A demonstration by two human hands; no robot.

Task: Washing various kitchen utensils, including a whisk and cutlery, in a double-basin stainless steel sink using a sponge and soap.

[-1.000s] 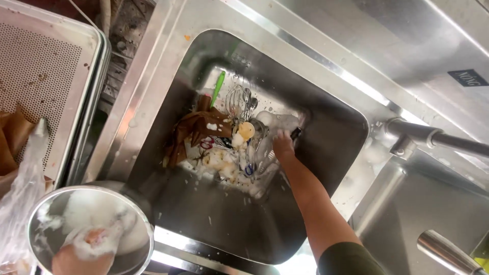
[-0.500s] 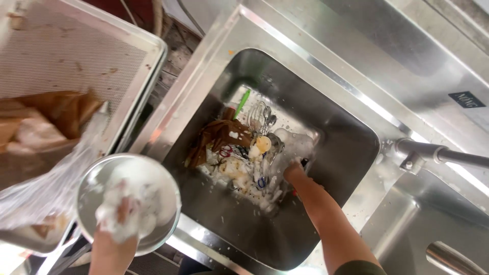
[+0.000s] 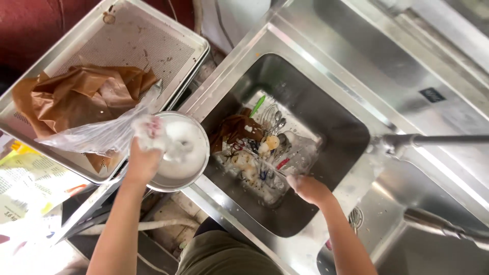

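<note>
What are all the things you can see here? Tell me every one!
Sink: one, shiny steel, middle, holding a pile of dirty things.
Utensils: several, silver, in the pile; number unclear.
Green handle: one, top of the pile.
Brown wrapper: one, left side of the pile.
Faucet: one, steel, reaching in from the right.
Bowl: one, metal, soapy, over the sink's left edge.
Tray: one, perforated metal, upper left.
Brown paper: one crumpled piece, on the tray.
Clear plastic bag: one, over the tray's edge.
Printed paper: one, far left.
Left hand: holds the bowl.
Right hand: in the sink, at the pile.
</note>
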